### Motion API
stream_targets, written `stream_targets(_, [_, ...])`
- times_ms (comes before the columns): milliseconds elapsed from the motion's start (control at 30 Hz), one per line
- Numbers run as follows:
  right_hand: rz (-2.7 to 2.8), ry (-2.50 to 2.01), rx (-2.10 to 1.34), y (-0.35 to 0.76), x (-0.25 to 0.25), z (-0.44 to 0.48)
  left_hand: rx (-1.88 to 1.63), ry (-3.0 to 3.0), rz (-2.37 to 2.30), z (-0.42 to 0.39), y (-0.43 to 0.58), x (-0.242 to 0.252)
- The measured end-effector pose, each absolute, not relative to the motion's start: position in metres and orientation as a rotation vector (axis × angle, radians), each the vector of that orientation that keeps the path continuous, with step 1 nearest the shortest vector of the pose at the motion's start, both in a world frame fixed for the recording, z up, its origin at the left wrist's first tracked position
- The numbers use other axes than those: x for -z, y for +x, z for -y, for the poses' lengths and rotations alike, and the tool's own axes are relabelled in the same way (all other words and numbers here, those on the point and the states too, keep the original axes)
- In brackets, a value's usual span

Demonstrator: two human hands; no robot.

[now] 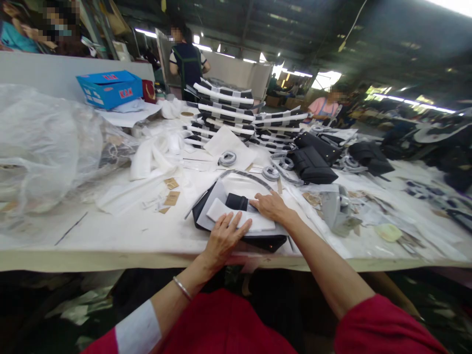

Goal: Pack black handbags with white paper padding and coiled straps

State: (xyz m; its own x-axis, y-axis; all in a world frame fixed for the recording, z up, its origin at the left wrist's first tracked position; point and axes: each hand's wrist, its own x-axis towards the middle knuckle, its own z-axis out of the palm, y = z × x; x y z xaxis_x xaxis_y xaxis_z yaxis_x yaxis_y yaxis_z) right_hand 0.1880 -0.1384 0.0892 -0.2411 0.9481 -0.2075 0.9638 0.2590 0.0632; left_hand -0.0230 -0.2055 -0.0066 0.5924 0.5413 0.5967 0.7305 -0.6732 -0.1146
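A folded foam sheet [256, 223] lay on a flat fabric handbag [267, 243] at the front edge of the long worktable [110, 258], crumpled plastic sheeting [44, 157] lay left, stacked striped panels [224, 110] stood behind, padded handbags [313, 164] lay right, a cardboard box [108, 89] sat back left

A blue box [109, 90] at eleven o'clock is showing red letters reading "KAN" on its side, while small brown tags [171, 198] are carrying print too blurred to read.
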Motion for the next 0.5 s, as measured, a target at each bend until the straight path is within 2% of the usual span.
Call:
stream_targets(133, [-2.367,1.747,0.149,0.193,-0.081,0.136,0.786,-2.460,1.033,0.206,-0.023,0.007])
stream_targets(267, [-2.419,1.904,0.151,0.199,-0.078,0.133,0.804,-2.435,1.026,0.205,-0.022,0.008])
stream_targets(400, [-2.531,2.080,0.194,0.195,-0.100,0.147,0.813,-2.440,1.024,0.205,-0.022,0.008])
stream_targets(500, [-2.670,1.976,0.376,0.188,-0.115,0.175,0.789,-2.467,1.041,0.205,-0.022,0.007])
